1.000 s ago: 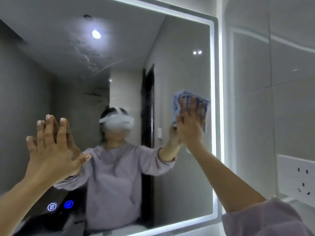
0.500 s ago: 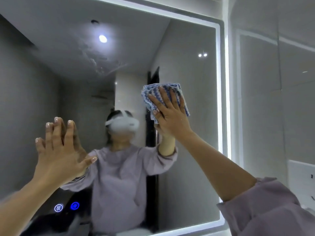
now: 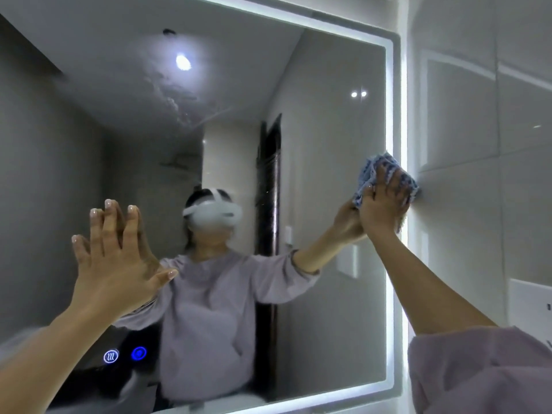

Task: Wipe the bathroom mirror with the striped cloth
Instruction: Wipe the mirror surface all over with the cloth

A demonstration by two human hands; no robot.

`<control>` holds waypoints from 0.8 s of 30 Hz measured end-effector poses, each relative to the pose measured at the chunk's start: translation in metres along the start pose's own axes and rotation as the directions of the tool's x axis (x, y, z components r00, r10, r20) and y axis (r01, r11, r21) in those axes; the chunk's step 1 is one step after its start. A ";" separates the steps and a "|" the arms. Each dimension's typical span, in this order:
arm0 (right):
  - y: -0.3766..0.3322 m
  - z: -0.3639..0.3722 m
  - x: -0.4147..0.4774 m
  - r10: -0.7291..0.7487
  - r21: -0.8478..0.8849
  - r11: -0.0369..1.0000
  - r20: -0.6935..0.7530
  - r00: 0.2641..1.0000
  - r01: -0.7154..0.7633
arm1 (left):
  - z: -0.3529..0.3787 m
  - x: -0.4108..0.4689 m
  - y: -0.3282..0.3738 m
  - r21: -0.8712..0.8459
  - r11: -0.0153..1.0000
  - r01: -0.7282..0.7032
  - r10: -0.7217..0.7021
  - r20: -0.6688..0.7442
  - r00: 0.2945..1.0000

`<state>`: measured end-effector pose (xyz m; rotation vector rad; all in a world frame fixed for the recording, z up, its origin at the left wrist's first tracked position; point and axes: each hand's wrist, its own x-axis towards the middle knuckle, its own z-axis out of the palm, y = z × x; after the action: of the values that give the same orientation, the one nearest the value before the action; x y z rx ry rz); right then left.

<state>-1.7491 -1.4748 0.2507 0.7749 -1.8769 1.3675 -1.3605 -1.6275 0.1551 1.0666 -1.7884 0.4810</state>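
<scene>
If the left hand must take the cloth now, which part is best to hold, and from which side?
Probably the bunched top edge of the cloth, pinched from above-left: it sticks out past the right hand's fingers, which press the rest flat at the mirror's lit right edge.

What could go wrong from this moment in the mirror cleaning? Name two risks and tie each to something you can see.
1. The left hand lies flat on the mirror, fingers spread, so it may leave prints on the glass.
2. The right hand presses the striped cloth at the lit right edge, partly over it. The cloth could slip onto the tiled wall, and the smudged patch high up may go unwiped.
</scene>
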 end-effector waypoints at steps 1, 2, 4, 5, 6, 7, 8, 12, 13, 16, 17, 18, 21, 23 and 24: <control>-0.009 0.002 -0.003 0.009 0.002 1.000 -0.002 1.000 -0.009 | 0.000 0.001 0.001 0.007 1.000 -0.003 0.003 0.001 1.000; -0.018 0.007 -0.008 -0.007 -0.011 1.000 -0.007 1.000 0.007 | 0.000 0.001 0.001 0.014 1.000 -0.006 0.006 0.002 1.000; -0.039 0.013 -0.018 -0.138 -0.067 0.988 -0.030 0.990 0.136 | 0.002 0.002 0.000 0.021 1.000 0.001 -0.001 0.012 1.000; -0.053 0.016 -0.025 -0.234 -0.079 0.970 -0.043 0.971 0.230 | 0.002 0.002 0.000 0.020 1.000 0.005 -0.005 0.015 1.000; -0.068 0.020 -0.035 -0.339 -0.087 0.939 -0.060 0.939 0.334 | 0.003 0.001 -0.002 0.020 1.000 0.006 -0.006 0.011 1.000; -0.085 0.026 -0.047 -0.450 -0.107 0.891 -0.074 0.890 0.442 | 0.004 0.001 -0.002 0.021 1.000 0.005 -0.005 0.005 1.000; -0.102 0.035 -0.061 -0.550 -0.122 0.833 -0.075 0.832 0.540 | 0.004 0.001 -0.002 0.023 1.000 0.002 -0.002 0.000 1.000; -0.160 0.057 -0.106 -0.730 -0.033 0.682 0.021 0.683 0.730 | 0.005 0.000 -0.003 0.023 1.000 -0.006 0.006 -0.021 1.000; -0.167 0.057 -0.107 -0.729 0.003 0.684 0.045 0.683 0.730 | 0.006 0.000 -0.004 0.022 1.000 -0.005 0.005 -0.027 1.000; -0.166 0.049 -0.092 -0.737 0.007 0.675 -0.021 0.675 0.738 | 0.007 0.000 -0.005 0.028 1.000 -0.007 0.008 -0.040 0.999; -0.160 0.045 -0.082 -0.735 -0.005 0.676 -0.069 0.675 0.737 | 0.007 0.000 -0.005 0.032 0.999 -0.007 0.009 -0.040 0.999; -0.154 0.041 -0.070 -0.727 -0.016 0.682 -0.121 0.676 0.731 | 0.007 0.000 -0.005 0.036 0.999 -0.008 0.009 -0.038 0.999; -0.123 0.030 -0.028 -0.607 0.006 0.791 -0.106 0.787 0.611 | 0.007 0.000 -0.006 0.037 0.999 -0.014 0.016 -0.039 0.999; -0.093 0.021 -0.005 -0.470 0.020 0.881 -0.075 0.879 0.473 | 0.005 0.000 -0.004 0.028 0.999 -0.015 0.015 -0.030 0.999; -0.076 0.017 0.004 -0.405 0.012 0.913 -0.095 0.909 0.408 | 0.003 0.000 -0.003 0.022 1.000 -0.010 0.010 -0.016 1.000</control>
<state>-1.6943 -1.5118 0.2925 1.0361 -1.5168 1.1454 -1.3598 -1.6315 0.1533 1.0665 -1.7783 0.5148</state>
